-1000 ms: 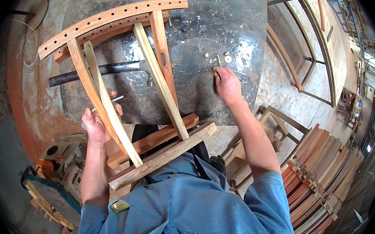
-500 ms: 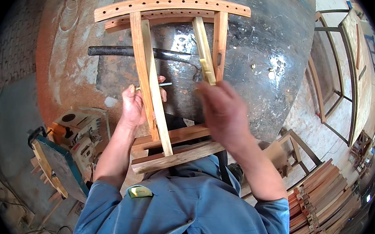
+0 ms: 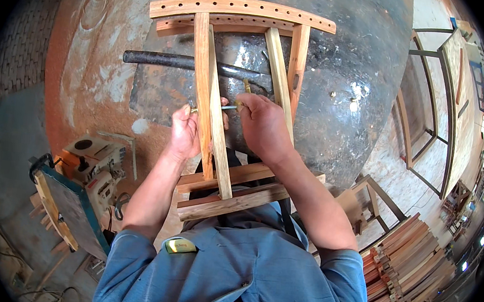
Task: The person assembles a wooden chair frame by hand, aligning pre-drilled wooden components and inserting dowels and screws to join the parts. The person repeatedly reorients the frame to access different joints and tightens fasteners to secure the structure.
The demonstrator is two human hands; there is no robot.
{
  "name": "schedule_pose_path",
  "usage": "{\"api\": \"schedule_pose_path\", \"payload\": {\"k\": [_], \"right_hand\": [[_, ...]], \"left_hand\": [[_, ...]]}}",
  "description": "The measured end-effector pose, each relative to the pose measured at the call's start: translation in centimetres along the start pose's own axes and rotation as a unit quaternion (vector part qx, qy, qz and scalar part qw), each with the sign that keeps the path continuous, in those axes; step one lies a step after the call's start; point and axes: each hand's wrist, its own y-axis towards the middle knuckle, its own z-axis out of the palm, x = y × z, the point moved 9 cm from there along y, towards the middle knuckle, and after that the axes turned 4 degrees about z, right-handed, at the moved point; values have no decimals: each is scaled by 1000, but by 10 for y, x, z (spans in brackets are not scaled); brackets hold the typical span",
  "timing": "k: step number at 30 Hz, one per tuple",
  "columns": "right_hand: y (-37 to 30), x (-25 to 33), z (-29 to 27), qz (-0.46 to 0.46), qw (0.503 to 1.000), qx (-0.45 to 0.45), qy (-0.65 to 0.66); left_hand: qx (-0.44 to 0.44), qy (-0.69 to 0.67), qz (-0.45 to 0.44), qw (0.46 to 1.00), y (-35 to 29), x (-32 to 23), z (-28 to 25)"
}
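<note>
Right-hand fingers [image 3: 248, 101] pinch a brass piece [image 3: 247, 87]; left hand [image 3: 184, 135] (curled) straddles slats [image 3: 204, 79].

We lose part of the left hand [image 3: 183, 136] behind two wooden slats [image 3: 203, 78], while the right hand [image 3: 265, 122] covers some of a brass-coloured piece [image 3: 247, 86]!

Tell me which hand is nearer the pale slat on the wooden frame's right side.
Right. The right hand is beside the pale slat, overlapping it in view; the left hand is farther, at the left side of the frame.
</note>
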Motion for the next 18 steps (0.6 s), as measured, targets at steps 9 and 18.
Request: {"api": "schedule_pose_path", "payload": {"k": [9, 18], "right_hand": [[-2, 0, 2, 16, 997, -5, 80], [-10, -28, 20, 236, 939, 117, 220]], "left_hand": [[-72, -17, 38, 997, 1, -4, 0], [-3, -123, 30, 992, 1, 1, -5]]}}
